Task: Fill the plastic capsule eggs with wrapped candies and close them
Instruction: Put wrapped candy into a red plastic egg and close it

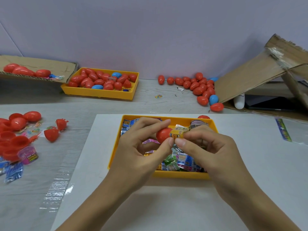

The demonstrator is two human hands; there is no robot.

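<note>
Both hands meet over the near tray: the left hand (pixel 143 147) holds one smooth red egg half (pixel 164 135) in a curled grip, and the right hand (pixel 208 147) pinches one yellow wrapped candy (pixel 179 131) in a narrow grip, its end touching the egg half's mouth. Beneath them a rectangular yellow plastic tray (pixel 180 174) on a white sheet (pixel 150 205) holds a heap of crinkly foil candy packets (pixel 180 161), blue, green and pink, too many to count. On the bench (pixel 41 189) at the left lie loose red egg halves (pixel 18 142), more packets and a small pink tub (pixel 28 155). Farther off, a second yellow tray (pixel 100 93) holds many closed glossy eggs, red apart from two blue. To the far right a pile of closed eggs (pixel 200 87), red with two blue showing, spills beside a tilted cardboard box (pixel 250 75). At the far left, three red eggs rest on a cardboard flap (pixel 41 64).
</note>
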